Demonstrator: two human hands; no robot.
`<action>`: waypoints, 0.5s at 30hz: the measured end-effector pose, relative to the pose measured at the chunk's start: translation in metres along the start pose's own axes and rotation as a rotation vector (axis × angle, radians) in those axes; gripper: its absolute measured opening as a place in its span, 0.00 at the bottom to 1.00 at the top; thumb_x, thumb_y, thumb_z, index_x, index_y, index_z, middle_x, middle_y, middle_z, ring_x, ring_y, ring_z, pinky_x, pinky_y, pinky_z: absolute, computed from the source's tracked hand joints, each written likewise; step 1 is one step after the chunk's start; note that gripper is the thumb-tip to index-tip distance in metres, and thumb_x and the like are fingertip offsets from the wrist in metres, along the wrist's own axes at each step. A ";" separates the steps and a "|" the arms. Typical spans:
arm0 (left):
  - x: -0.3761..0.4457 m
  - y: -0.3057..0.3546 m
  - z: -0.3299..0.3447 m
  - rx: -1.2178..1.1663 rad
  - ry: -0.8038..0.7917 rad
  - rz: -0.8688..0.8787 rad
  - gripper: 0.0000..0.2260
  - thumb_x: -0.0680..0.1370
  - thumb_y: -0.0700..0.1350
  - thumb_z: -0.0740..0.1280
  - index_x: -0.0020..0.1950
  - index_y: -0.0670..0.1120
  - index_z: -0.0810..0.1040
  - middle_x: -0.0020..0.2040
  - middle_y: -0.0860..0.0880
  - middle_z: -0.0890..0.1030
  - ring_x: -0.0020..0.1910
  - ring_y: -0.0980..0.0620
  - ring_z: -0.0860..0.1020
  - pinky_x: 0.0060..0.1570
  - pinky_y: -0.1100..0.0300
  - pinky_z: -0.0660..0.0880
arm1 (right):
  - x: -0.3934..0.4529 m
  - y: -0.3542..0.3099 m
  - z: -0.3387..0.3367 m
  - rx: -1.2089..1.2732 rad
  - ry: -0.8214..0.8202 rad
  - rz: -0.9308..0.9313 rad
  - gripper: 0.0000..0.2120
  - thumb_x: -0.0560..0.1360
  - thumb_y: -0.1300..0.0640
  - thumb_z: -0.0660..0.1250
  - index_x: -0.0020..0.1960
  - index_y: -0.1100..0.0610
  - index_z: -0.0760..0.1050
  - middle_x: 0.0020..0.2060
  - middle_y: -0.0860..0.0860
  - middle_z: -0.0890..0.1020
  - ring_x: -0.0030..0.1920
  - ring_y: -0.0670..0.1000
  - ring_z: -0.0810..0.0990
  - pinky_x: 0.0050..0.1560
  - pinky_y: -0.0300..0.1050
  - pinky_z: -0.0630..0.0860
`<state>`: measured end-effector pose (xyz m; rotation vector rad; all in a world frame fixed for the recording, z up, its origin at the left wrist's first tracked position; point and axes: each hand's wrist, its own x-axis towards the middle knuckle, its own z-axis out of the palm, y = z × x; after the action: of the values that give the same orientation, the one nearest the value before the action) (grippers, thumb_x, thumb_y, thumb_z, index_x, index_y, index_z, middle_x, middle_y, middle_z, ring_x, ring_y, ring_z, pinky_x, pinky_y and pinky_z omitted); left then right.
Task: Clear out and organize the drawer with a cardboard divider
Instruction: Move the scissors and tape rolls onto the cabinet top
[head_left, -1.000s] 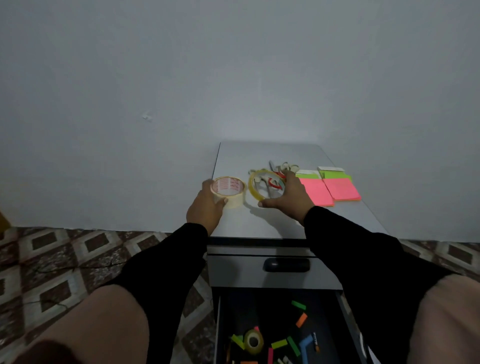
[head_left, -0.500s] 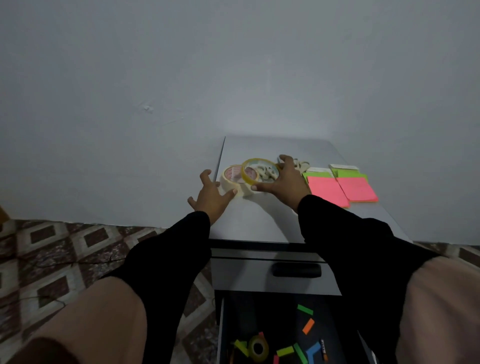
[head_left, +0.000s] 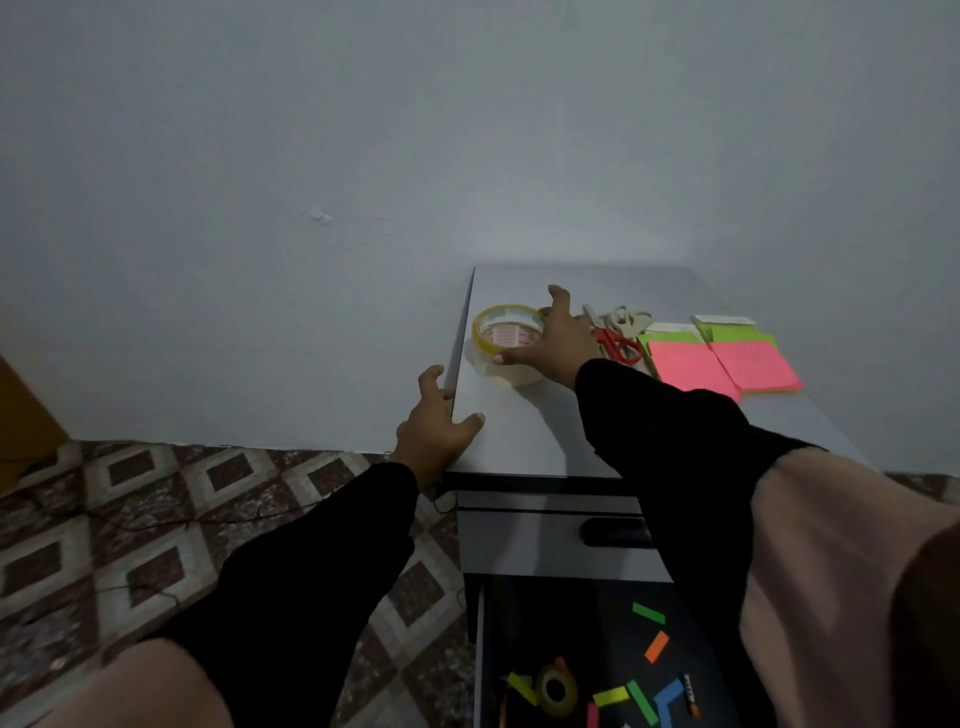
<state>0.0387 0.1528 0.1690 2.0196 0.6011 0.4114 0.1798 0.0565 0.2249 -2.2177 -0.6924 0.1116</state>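
Observation:
A yellow tape roll (head_left: 484, 323) lies on top of a wider cream tape roll (head_left: 514, 378) at the back left of the grey cabinet top (head_left: 524, 441). My right hand (head_left: 558, 340) spans the yellow roll, thumb at its near side and fingers at its far side. Nothing is in my left hand (head_left: 434, 431), which rests with spread fingers on the cabinet's left edge. Below, the open drawer (head_left: 480, 665) holds several coloured paper strips (head_left: 648, 613) and a small tape roll (head_left: 557, 691).
Red-handled scissors (head_left: 619, 345) and beige scissors (head_left: 626, 318) lie right of my right hand. Pink sticky pads (head_left: 753, 365) and green sticky pads (head_left: 727, 332) sit at the far right. A shut drawer front with a black handle (head_left: 613, 531) is above the open drawer. Patterned floor tiles (head_left: 156, 519) are on the left.
My left hand let go of the cream roll and drew back to the cabinet's left edge. My right hand carried the yellow roll left and set it onto the cream roll.

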 end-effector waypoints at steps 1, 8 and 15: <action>0.000 -0.001 0.000 0.006 -0.002 0.003 0.41 0.64 0.56 0.63 0.73 0.47 0.52 0.65 0.43 0.73 0.64 0.43 0.72 0.67 0.45 0.66 | 0.001 -0.001 0.001 -0.010 0.006 0.004 0.56 0.60 0.46 0.79 0.75 0.53 0.47 0.67 0.60 0.69 0.67 0.60 0.67 0.66 0.53 0.67; 0.003 -0.004 0.000 0.033 -0.002 0.000 0.41 0.67 0.56 0.65 0.74 0.46 0.51 0.67 0.42 0.71 0.65 0.42 0.71 0.67 0.43 0.64 | 0.003 0.000 0.004 -0.058 -0.028 0.052 0.56 0.63 0.46 0.78 0.76 0.54 0.42 0.68 0.62 0.68 0.68 0.61 0.66 0.68 0.54 0.65; -0.010 -0.002 0.002 0.000 0.061 0.028 0.41 0.65 0.56 0.63 0.74 0.46 0.53 0.68 0.42 0.69 0.66 0.42 0.70 0.68 0.43 0.64 | -0.015 0.002 -0.014 0.019 0.033 -0.041 0.55 0.63 0.49 0.78 0.77 0.55 0.44 0.73 0.58 0.61 0.73 0.59 0.58 0.71 0.55 0.59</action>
<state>0.0305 0.1463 0.1659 2.0232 0.6103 0.4908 0.1722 0.0387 0.2308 -2.1808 -0.7155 0.0608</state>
